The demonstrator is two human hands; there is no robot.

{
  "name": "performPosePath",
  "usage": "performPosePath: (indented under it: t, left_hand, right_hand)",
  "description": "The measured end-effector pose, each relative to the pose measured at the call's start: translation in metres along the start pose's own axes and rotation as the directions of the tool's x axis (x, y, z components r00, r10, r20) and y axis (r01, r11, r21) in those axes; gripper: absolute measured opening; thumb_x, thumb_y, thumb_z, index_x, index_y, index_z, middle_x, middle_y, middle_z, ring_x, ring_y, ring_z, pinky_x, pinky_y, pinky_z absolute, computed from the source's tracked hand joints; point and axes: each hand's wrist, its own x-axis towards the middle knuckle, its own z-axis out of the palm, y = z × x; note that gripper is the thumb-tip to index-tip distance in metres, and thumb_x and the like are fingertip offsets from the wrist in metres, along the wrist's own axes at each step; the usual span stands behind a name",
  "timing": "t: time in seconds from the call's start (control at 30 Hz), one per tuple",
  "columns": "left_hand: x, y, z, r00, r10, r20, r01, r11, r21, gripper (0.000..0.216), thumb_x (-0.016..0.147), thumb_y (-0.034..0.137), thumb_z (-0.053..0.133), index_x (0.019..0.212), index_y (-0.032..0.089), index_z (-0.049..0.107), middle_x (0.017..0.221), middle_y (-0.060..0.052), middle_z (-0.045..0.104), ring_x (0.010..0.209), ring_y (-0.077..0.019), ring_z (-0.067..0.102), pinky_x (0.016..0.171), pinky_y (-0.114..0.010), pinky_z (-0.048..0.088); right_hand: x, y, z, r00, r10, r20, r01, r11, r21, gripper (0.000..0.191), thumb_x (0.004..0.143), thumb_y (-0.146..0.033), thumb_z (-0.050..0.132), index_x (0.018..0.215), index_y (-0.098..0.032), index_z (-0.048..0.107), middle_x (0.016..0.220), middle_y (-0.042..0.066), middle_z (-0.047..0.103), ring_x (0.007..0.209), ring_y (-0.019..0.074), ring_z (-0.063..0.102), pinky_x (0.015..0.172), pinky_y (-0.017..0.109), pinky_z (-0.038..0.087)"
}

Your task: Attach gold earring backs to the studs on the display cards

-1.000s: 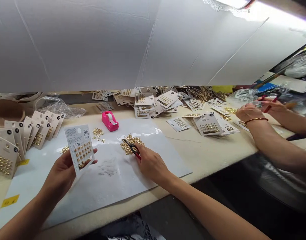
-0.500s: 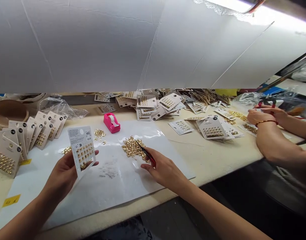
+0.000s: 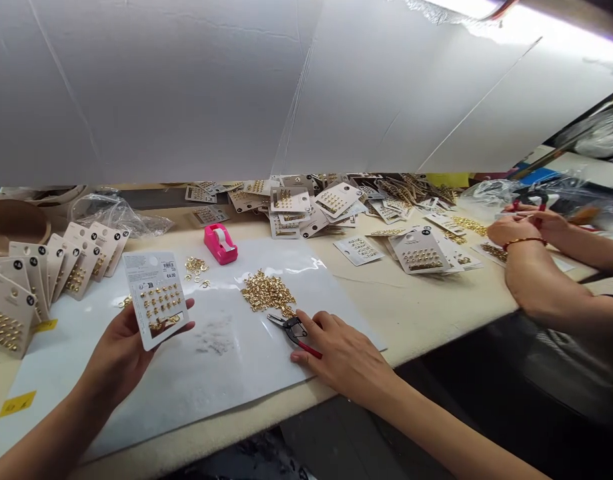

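Observation:
My left hand (image 3: 123, 350) grips an earring card (image 3: 159, 280) by its lower left edge. The card is upright with its printed back toward me, and rows of gold backs show on it. My right hand (image 3: 343, 357) is closed loosely on red-handled pliers (image 3: 291, 328), which lie low over the white mat with their dark jaws pointing left. The index fingertip is at the near edge of a heap of small gold earring backs (image 3: 267, 291). A smaller group of gold hoops (image 3: 196, 268) lies farther left.
A pink tape dispenser (image 3: 221, 244) stands on the mat (image 3: 186, 393). Filled cards (image 3: 61, 263) stand in a row at left; more cards (image 3: 311, 207) are piled at the back. At right, another person's hands (image 3: 523, 227) work beside a plastic bag (image 3: 491, 193).
The pliers have turned in my right hand, from pointing into the heap to lying flat below it. My right hand has moved slightly nearer. The card has tilted a little and shifted left.

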Motion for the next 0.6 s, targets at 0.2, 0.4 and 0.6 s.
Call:
performPosePath:
  t: [0.2, 0.4, 0.6]
  left_hand:
    - [0.0009, -0.0008, -0.0007, 1.000, 0.009, 0.024, -0.009, 1.000, 0.011, 0.035, 0.072, 0.016, 0.070, 0.107, 0.024, 0.066, 0.113, -0.009, 0.069, 0.115, -0.0354, 0.055, 0.087, -0.048, 0.056]
    - [0.0005, -0.0003, 0.0004, 1.000, 0.003, 0.025, -0.003, 1.000, 0.006, 0.036, 0.073, 0.017, 0.070, 0.108, 0.024, 0.065, 0.113, -0.010, 0.069, 0.115, -0.0349, 0.056, 0.087, -0.049, 0.055]
    - [-0.0002, 0.0007, 0.0019, 1.000, -0.018, 0.011, 0.018, 1.000, 0.006, 0.035, 0.072, 0.018, 0.071, 0.106, 0.023, 0.067, 0.113, -0.010, 0.069, 0.115, -0.0351, 0.056, 0.088, -0.050, 0.054]
  right_hand:
    - [0.0008, 0.0009, 0.0027, 1.000, -0.001, 0.000, 0.001, 1.000, 0.000, 0.050, 0.082, -0.045, 0.055, 0.125, -0.022, 0.047, 0.093, 0.009, 0.060, 0.077, 0.0238, 0.060, 0.062, 0.032, 0.045]
    - [0.0005, -0.0005, 0.0021, 0.999, 0.022, 0.024, -0.022, 1.000, 0.015, 0.047, 0.082, -0.043, 0.057, 0.121, -0.019, 0.049, 0.093, 0.009, 0.060, 0.078, 0.0240, 0.062, 0.060, 0.031, 0.046]
    - [-0.0021, 0.0000, 0.0009, 1.000, 0.006, 0.023, -0.007, 1.000, 0.025, 0.047, 0.083, -0.043, 0.055, 0.122, -0.017, 0.049, 0.092, 0.010, 0.060, 0.076, 0.0248, 0.063, 0.059, 0.034, 0.050]
